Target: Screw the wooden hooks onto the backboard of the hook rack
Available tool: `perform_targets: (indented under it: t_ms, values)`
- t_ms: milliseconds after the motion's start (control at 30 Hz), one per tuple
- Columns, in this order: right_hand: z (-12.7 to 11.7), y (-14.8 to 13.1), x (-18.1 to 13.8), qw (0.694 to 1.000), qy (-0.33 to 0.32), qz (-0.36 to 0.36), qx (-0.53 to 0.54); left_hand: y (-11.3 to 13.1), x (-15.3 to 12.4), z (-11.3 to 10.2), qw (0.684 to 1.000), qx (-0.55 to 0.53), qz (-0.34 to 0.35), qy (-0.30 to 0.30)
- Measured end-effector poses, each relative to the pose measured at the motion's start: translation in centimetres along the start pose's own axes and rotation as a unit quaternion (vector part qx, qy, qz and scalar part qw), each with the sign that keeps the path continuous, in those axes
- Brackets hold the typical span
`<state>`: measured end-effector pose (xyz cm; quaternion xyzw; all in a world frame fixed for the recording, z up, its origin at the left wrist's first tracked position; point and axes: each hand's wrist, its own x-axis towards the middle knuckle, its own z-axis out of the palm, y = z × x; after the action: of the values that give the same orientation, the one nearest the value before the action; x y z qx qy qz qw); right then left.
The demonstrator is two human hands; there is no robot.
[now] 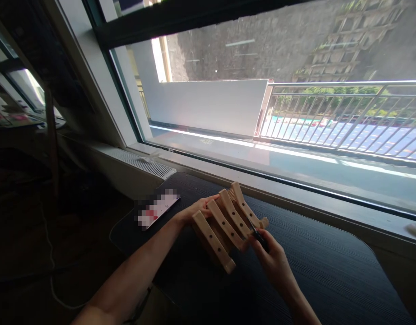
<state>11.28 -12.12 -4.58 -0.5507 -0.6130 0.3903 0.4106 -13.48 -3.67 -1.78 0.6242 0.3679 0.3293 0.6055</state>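
Observation:
A light wooden slatted piece [222, 222] is held tilted above the dark table. Its several parallel bars each show dark round screw heads or holes, and crosspieces run beneath them. My left hand [198, 209] grips its far left side, with the fingers partly hidden behind the bars. In my right hand [269, 253] is a slim tool with a black handle [261, 239], which looks like a screwdriver. Its thin shaft points up and left at the rightmost bar, near the lower dark spot. Whether the tip touches the wood I cannot tell.
The black table [316, 257] has rounded corners and stands against the window sill [282, 198]. A phone [160, 209], its screen lit and blurred, lies at the table's left. A vent grille [143, 163] is set in the ledge, and a pale cable [52, 271] hangs at left.

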Motion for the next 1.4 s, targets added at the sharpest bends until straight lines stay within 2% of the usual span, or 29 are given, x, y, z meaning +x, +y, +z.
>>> perform_targets:
  t_ms: [67,133,200,267,333,433,533,633,700,733,767,833,900,967,1033,1067,1100,1133,1200,1267,1400]
  values:
    - [0.0,-0.3,-0.1,1.0,0.0,-0.005,-0.007,0.3,0.8,-0.7,0.999,0.035,0.007,-0.025]
    - [-0.6,-0.7,-0.7,0.999,-0.029,-0.001,-0.023,1.0,1.5,-1.6,0.997,0.048,-0.003,-0.066]
    - [-1.8,-0.8,-1.5,0.997,-0.054,0.017,-0.054,1.8,2.3,-2.5,0.992,0.08,-0.035,-0.088]
    - [-3.5,-1.0,-2.2,0.994,-0.043,0.04,-0.092,2.5,3.5,-3.0,0.983,0.146,-0.069,-0.088]
    - [-5.1,-1.2,-2.2,0.991,-0.043,0.042,-0.12,3.0,5.1,-3.1,0.975,0.189,-0.098,-0.069]
    - [-6.2,-1.8,-1.5,0.986,-0.037,0.031,-0.16,3.6,7.4,-3.3,0.976,0.191,-0.098,-0.028]
    - [-5.7,-2.1,-0.7,0.983,-0.044,0.028,-0.177,4.8,7.9,-4.0,0.975,0.192,-0.062,0.089]
    - [-4.7,-1.7,-0.1,0.986,-0.036,0.053,-0.151,6.0,4.9,-3.6,0.949,0.211,-0.003,0.235]
    - [-4.2,-1.5,0.6,0.99,-0.028,0.071,-0.117,6.1,1.4,-1.5,0.928,0.238,0.046,0.283]
    - [-4.0,-1.5,1.0,0.992,-0.031,0.072,-0.098,5.9,-0.5,-0.1,0.906,0.295,0.101,0.286]
    - [-3.8,-1.6,1.4,0.993,-0.043,0.069,-0.081,5.5,-2.2,1.4,0.889,0.35,0.138,0.262]
    - [-3.2,-2.1,1.8,0.993,-0.08,0.054,-0.063,4.3,-5.0,3.7,0.867,0.443,0.162,0.162]
    - [-2.1,-2.9,1.2,0.99,-0.115,0.043,-0.07,3.0,-6.5,4.2,0.836,0.511,0.181,0.085]
    - [-0.9,-3.8,-0.3,0.983,-0.152,0.042,-0.095,1.9,-7.0,2.9,0.815,0.543,0.167,0.114]
    - [-0.3,-4.2,-2.0,0.967,-0.227,0.022,-0.114,1.1,-7.2,1.1,0.803,0.541,0.145,0.204]
    - [-0.4,-4.3,-2.6,0.958,-0.259,-0.002,-0.123,0.8,-7.2,0.4,0.806,0.524,0.141,0.236]
    - [-0.8,-4.4,-2.9,0.963,-0.233,-0.018,-0.136,0.5,-7.3,0.1,0.82,0.496,0.136,0.249]
    - [-1.4,-4.3,-2.9,0.97,-0.19,-0.017,-0.153,0.2,-7.3,0.2,0.842,0.462,0.131,0.245]
    - [-2.9,-4.2,-2.0,0.976,-0.077,-0.002,-0.203,-0.2,-7.4,1.1,0.887,0.401,0.118,0.197]
    - [-3.8,-4.2,-0.8,0.965,-0.035,0.016,-0.26,-0.5,-7.4,2.4,0.905,0.37,0.111,0.178]
    - [-3.0,-4.6,0.0,0.963,-0.131,0.028,-0.234,-1.0,-7.4,3.7,0.932,0.273,0.099,0.216]
